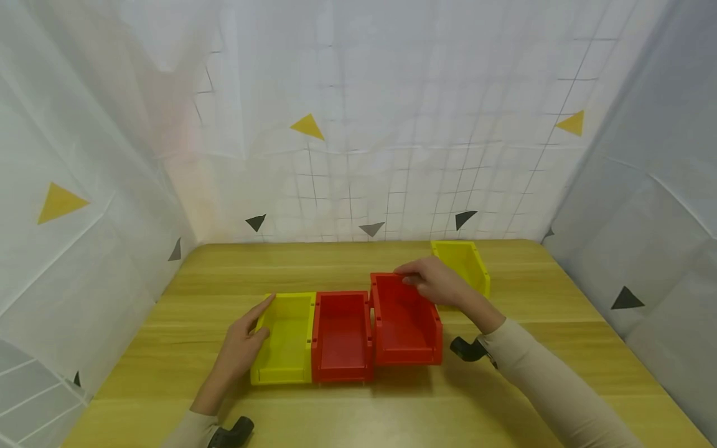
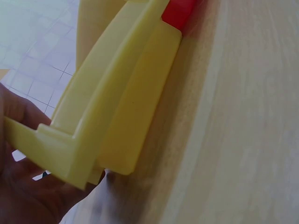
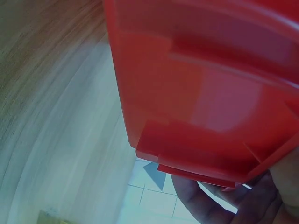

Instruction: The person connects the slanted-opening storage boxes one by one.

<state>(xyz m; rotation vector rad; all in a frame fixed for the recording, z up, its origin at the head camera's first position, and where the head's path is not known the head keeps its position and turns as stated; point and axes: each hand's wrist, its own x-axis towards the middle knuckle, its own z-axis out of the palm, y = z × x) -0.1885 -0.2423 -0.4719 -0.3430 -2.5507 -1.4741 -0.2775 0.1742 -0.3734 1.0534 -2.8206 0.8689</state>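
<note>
My left hand (image 1: 242, 344) grips the left wall of a yellow bin (image 1: 287, 336), thumb inside and fingers along the outer side; the left wrist view shows the bin's side (image 2: 135, 102) close up. Against its right side stands a red bin (image 1: 343, 336). A second red bin (image 1: 406, 320) sits a little higher, beside the first one's right edge, with a shadow on the table under it. My right hand (image 1: 434, 281) holds this bin by its back right rim. In the right wrist view the bin's outer wall (image 3: 187, 88) hides part of the fingers (image 3: 201, 200).
Behind my right hand, another yellow bin (image 1: 462, 264) stands at the back right of the wooden table (image 1: 358, 414). White sheets with yellow, grey and black triangles hang around the back and sides. Dark wrist cameras (image 1: 467, 350) are strapped to both wrists.
</note>
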